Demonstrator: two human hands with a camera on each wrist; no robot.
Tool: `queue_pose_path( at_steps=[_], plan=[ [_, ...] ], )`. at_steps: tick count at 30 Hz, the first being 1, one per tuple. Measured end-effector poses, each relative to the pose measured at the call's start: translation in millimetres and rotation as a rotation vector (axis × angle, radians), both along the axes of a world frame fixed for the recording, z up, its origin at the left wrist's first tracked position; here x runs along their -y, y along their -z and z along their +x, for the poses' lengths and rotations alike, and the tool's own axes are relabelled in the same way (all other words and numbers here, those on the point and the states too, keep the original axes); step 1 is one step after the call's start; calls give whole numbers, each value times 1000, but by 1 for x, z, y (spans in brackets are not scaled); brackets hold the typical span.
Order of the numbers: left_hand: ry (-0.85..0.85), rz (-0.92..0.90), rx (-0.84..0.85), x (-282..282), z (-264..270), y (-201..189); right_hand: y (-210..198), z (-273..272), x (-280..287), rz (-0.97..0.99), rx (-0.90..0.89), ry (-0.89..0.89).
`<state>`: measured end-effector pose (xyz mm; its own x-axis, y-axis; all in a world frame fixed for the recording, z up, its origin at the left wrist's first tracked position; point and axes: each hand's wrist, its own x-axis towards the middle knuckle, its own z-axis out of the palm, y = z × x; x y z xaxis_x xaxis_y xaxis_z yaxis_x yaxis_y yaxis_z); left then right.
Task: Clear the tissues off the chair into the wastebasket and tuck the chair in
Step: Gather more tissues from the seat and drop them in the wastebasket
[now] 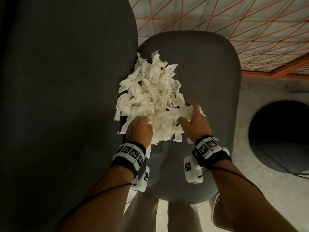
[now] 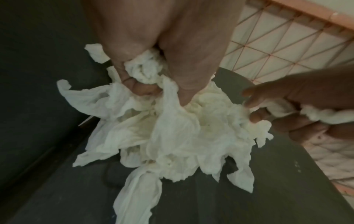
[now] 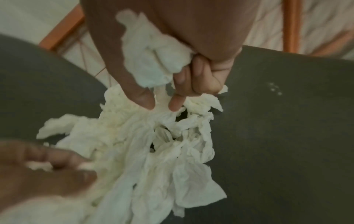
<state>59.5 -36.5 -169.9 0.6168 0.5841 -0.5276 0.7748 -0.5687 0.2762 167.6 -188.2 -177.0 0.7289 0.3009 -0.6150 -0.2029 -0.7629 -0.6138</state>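
A heap of crumpled white tissues (image 1: pixel 150 92) lies on the grey chair seat (image 1: pixel 209 77), towards its left side. My left hand (image 1: pixel 139 129) digs into the near edge of the heap, fingers curled round a wad of tissues (image 2: pixel 145 68). My right hand (image 1: pixel 194 119) grips another bunch of tissues (image 3: pixel 153 60) at the heap's right near corner, thumb and fingers closed on it. The dark round wastebasket (image 1: pixel 280 136) stands on the floor to the right of the chair.
A dark table top (image 1: pixel 58 97) fills the left side, its rounded edge next to the chair. A white cloth with an orange grid (image 1: pixel 217 17) lies beyond the chair. My legs (image 1: pixel 145 215) stand at the seat's near edge.
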Motion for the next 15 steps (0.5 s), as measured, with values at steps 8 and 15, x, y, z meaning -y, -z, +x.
queue_pose_path(
  at_steps=[8, 15],
  plan=[
    [-230, 85, 345, -14, -18, -45, -1, 17, -14, -122, 26, -56],
    [-268, 83, 450, -11, -30, -69, -5, 12, 29, -8, 140, 178]
  ],
)
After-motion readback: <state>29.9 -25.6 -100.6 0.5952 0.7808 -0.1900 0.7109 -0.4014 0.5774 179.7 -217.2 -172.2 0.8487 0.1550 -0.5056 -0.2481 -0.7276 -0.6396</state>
